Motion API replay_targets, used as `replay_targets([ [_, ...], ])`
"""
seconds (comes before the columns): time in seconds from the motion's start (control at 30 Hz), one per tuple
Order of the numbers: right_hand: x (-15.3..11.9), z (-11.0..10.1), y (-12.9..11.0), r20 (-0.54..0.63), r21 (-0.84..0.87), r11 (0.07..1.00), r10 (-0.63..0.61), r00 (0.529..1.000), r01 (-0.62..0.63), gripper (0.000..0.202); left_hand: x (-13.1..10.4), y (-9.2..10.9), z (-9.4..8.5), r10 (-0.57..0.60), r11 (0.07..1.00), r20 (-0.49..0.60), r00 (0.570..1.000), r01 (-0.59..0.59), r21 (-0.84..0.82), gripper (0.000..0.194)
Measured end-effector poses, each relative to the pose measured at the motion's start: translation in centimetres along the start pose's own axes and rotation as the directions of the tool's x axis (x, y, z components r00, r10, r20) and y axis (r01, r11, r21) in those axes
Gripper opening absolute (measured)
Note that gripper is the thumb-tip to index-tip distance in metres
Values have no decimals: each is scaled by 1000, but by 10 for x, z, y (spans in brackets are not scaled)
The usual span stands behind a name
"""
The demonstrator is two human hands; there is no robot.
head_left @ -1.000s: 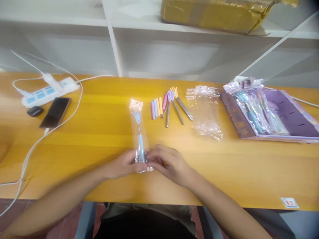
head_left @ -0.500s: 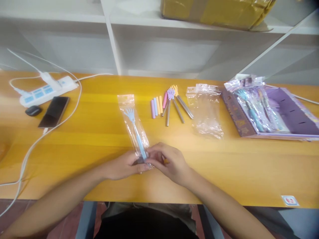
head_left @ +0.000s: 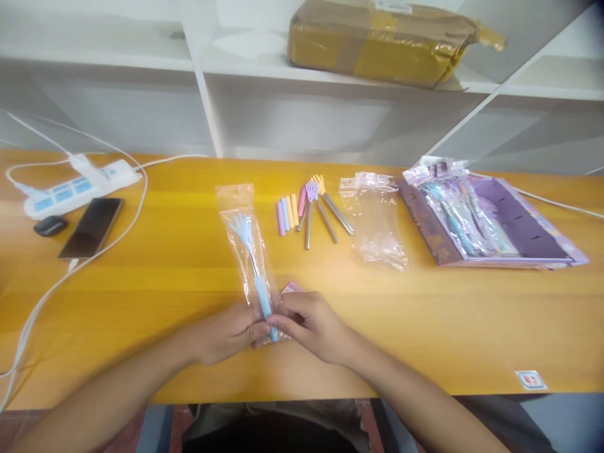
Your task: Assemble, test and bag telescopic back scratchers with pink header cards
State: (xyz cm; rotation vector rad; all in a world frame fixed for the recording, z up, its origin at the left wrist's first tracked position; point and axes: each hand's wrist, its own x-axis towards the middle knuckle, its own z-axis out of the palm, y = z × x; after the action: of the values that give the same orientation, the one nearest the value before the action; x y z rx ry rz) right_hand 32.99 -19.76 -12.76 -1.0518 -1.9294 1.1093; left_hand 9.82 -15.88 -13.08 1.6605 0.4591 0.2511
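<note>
A blue hand-shaped scratcher (head_left: 261,290) lies inside a clear plastic bag (head_left: 236,200), its hand end pointing away from me. My left hand (head_left: 231,333) grips the bag's lower end from the left. From the right, my right hand (head_left: 314,324) pinches the same end at the blue handle. A small pink piece (head_left: 292,287) shows just behind my right fingers. Beyond my hands lie several coloured tubes (head_left: 287,214) and several metal rods (head_left: 309,225), with purple and yellow hand-shaped heads (head_left: 312,190) among them.
Clear bags (head_left: 377,220) lie right of the rods. A purple box (head_left: 533,214) with bagged scratchers stands at the right. On the left are a power strip (head_left: 80,187), a phone (head_left: 92,228), a black case (head_left: 50,226) and white cables. A taped carton (head_left: 377,44) sits on the shelf.
The camera view has shifted, so the table appears lower. The pink piece has come into sight behind my right fingers. Both hands still hold the bag's lower end.
</note>
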Motion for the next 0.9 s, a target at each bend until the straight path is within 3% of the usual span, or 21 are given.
replay_targets([
  [0.27, 2, -1, -1, 66, 101, 994, 24, 998, -30, 44, 2, 4, -5, 71, 975, -48, 996, -59, 213, 42],
  [0.47, 3, -5, -3, 208, 126, 991, -63, 976, 37, 44, -1, -2, -2, -26, 999, -16, 1000, 27, 18, 49],
  [0.63, 2, -4, 1, 158, 72, 996, -68, 985, 57, 45, -4, -5, -2, -59, 994, -16, 998, 57, -91, 51],
  [0.9, 2, -4, -2, 142, 58, 996, -74, 987, 66, 45, -4, -3, -6, -47, 998, -117, 992, 42, -47, 50],
])
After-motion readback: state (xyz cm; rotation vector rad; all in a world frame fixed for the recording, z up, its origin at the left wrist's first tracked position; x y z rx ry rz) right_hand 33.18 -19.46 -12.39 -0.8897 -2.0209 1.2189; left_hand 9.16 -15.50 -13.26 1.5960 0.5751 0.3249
